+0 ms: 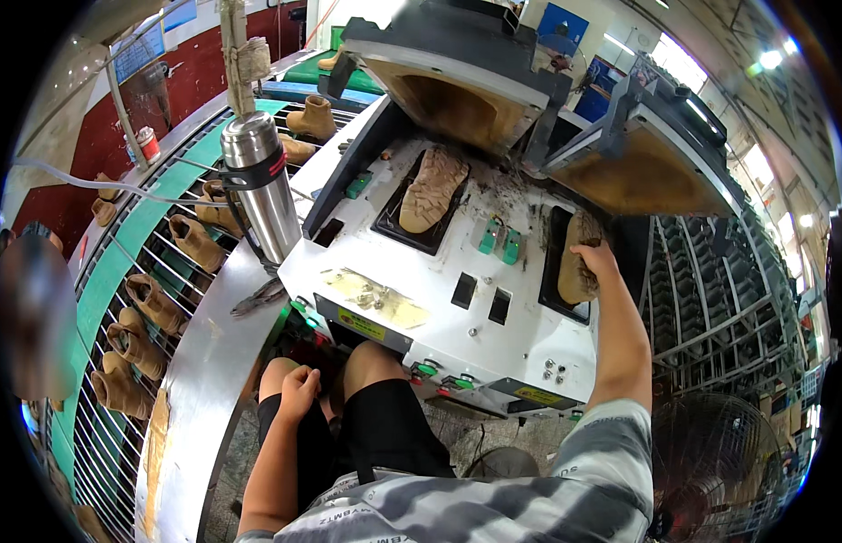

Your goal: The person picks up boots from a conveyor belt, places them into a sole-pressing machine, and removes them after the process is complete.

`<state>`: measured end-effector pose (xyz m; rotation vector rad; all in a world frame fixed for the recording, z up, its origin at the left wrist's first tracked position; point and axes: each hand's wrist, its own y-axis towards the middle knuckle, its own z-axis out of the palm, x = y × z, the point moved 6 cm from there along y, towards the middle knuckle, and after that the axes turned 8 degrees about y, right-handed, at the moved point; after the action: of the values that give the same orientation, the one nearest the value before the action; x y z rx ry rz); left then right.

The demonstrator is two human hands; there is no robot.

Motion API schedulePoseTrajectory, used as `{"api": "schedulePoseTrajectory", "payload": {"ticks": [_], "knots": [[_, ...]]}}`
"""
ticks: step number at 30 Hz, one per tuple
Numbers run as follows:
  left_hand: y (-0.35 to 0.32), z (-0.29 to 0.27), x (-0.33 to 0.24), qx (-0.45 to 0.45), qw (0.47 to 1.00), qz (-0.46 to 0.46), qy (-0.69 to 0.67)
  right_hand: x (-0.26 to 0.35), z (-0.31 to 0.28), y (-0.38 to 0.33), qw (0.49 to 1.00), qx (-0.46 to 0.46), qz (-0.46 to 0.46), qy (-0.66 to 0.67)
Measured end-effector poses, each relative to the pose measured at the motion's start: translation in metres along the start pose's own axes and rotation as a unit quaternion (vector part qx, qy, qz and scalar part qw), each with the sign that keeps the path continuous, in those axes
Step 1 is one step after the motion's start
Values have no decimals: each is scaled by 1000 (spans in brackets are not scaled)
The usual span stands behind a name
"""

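Note:
On the right side of a white two-station press (538, 357), my right hand (599, 261) grips a tan, ridged shoe sole (579, 271) by its edge. This sole lies over a black recessed tray (549, 281). A second tan sole (432, 192), ridged side up, rests in the left black tray (407, 231), with no hand on it. My left hand (300, 391) is curled closed above my left thigh, apart from the machine, and nothing shows in it.
Two hinged lids, a left one (461, 90) and a right one (642, 163), stand raised behind the trays. A steel thermos (258, 185) stands at left. Beyond it, a roller conveyor (104, 317) carries several tan boots (154, 303). Dark racks (710, 299) and a fan (715, 466) are at right.

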<state>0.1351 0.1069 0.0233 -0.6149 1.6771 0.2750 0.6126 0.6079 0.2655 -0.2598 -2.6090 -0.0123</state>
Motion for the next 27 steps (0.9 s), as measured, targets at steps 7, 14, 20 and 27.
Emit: {"api": "schedulePoseTrajectory", "payload": {"ticks": [7,14,20,27], "knots": [[3,51,1,62,985,-56,149,-48,2,-116,955,-145,-255,45],[-43,211,-72,354,886,188,233,-254,65,-317,799,-373,46,470],[-25,295,-79,379,900,123,176,-282,105,-322,630,-189,258,707],[0,227,-47,335,930,121,89,-220,206,-366,944,234,-47,230]]}}
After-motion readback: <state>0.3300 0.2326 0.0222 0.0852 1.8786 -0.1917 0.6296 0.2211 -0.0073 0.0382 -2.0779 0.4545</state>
